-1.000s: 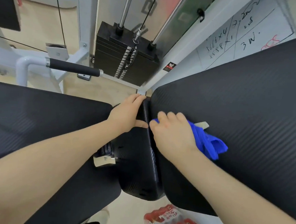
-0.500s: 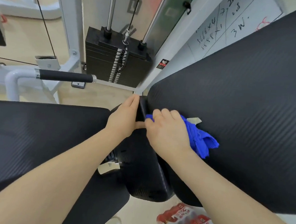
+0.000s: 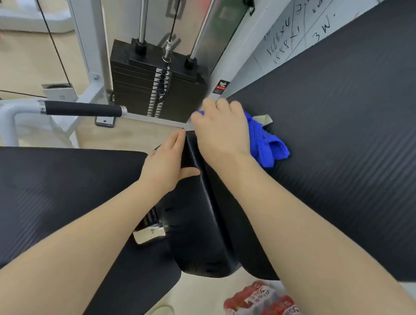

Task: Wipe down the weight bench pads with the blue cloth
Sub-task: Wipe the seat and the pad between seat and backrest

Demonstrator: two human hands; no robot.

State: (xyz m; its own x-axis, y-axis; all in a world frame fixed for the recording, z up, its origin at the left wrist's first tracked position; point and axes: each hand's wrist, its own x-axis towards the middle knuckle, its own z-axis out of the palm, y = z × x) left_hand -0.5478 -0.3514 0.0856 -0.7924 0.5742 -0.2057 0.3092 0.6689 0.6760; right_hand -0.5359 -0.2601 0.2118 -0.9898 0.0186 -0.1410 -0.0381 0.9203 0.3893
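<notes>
My right hand [image 3: 222, 131] holds the bunched blue cloth [image 3: 267, 141] against the far corner of the large black back pad [image 3: 350, 142] on the right. The cloth sticks out to the right of my hand, with a pale tag beside it. My left hand [image 3: 168, 163] grips the top edge of the narrow black middle pad [image 3: 197, 218], fingers straight along its left side and thumb across its face. The black seat pad [image 3: 52, 190] fills the left.
A black weight stack [image 3: 155, 87] with cable and guide rods stands just beyond the pads. A white frame arm with a black grip [image 3: 82, 109] reaches in from the left. A shrink-wrapped pack of red-labelled bottles [image 3: 267, 309] lies on the floor below.
My right hand has slid the blue cloth up along the back pad's left edge to its far corner. My left hand keeps its hold on the middle pad.
</notes>
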